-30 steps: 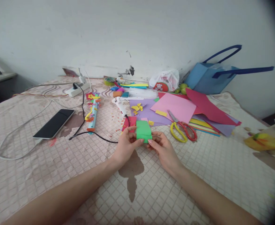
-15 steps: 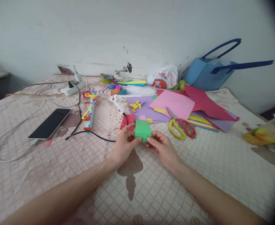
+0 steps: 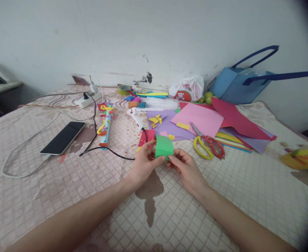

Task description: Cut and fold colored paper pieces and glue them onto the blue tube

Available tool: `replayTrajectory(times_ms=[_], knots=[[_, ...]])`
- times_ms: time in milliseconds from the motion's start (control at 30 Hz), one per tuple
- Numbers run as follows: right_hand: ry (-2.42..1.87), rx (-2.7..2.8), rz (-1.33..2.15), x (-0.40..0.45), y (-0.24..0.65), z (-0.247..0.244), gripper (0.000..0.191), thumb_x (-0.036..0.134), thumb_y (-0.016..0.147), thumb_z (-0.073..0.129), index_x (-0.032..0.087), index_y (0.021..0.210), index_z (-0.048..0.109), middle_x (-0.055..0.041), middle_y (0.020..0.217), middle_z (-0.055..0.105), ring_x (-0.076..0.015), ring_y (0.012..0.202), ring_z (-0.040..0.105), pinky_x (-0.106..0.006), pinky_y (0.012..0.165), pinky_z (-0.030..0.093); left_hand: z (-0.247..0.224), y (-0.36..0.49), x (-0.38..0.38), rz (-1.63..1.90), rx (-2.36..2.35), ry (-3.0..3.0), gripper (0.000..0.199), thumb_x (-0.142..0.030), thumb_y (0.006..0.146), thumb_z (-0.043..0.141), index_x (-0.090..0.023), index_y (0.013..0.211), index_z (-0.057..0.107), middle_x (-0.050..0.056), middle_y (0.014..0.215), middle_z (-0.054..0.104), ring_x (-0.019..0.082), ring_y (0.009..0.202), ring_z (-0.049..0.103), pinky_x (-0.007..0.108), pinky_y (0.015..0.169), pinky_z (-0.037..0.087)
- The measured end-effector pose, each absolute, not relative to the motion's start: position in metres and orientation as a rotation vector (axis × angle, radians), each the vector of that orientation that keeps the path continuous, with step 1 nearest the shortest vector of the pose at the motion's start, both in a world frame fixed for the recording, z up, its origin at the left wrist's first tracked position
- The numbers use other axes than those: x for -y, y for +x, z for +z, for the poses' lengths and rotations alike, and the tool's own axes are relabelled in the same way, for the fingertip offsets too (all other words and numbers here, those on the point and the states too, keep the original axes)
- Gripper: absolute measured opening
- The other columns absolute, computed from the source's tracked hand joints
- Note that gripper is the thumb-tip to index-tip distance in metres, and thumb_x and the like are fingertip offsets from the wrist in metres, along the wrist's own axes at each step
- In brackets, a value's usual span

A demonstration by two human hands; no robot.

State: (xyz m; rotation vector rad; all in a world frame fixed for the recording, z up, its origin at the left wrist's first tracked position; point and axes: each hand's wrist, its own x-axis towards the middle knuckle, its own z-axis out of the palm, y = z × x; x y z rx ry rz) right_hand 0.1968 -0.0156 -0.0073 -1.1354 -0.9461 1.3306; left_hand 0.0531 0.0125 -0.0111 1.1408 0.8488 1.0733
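Observation:
A small piece of green paper, bent into a curve, is held up between both hands above the tablecloth. My left hand pinches its left side and lower edge, thumb in front. At its lower right corner my right hand grips it between thumb and fingers; the fingertips behind the paper are partly hidden. Just beyond my left hand lies a red piece of paper. The white glue gun rests behind that. Scissors with one yellow and one red handle lie to the right of my right hand.
Coloured paper sheets are spread at the back right, near a blue bag. On the left are a phone on a white cable, a power strip, and a light blue strip with paper decorations. A black cord crosses the table.
The whole view has shifted slightly, so everything appears a little further right. Both hands keep their hold on the green paper, which looks slightly more curved.

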Motion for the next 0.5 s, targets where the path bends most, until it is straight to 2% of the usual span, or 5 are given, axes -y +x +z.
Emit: replayTrajectory(times_ms=[200,367,500], knots=[[-1.108,0.945,1.371,0.016,0.1966,-0.0114,0.014,0.03,0.07,0.067,0.019,0.072,0.058,0.0016,0.065,0.056,-0.0116,0.06,0.051,-0.026,0.059,0.042,-0.0112,0.0556,-0.013,1.05,-0.858,1.084,0.057,-0.019,0.065,0.072,-0.013,0.115,0.045,0.008,0.088,0.067,0.018,0.074,0.064,0.031,0.07,0.049],[-1.053,0.958,1.445,0.015,0.1987,-0.0097,0.016,0.03,0.07,0.068,0.02,0.077,0.059,0.0001,0.072,0.059,-0.0126,0.063,0.053,-0.026,0.06,0.042,-0.0071,0.0521,-0.016,1.001,-0.847,1.048,0.058,-0.017,0.064,0.071,-0.013,0.115,0.043,0.008,0.089,0.066,0.017,0.072,0.063,0.03,0.067,0.05],[-1.071,0.951,1.461,0.0134,0.2005,-0.0069,0.019,0.034,0.068,0.069,0.019,0.074,0.059,0.0002,0.069,0.059,-0.0128,0.061,0.053,-0.026,0.056,0.041,-0.0047,0.0514,-0.0162,0.978,-0.846,1.023,0.057,-0.016,0.063,0.072,-0.013,0.112,0.045,0.005,0.084,0.066,0.015,0.069,0.063,0.029,0.066,0.05]])
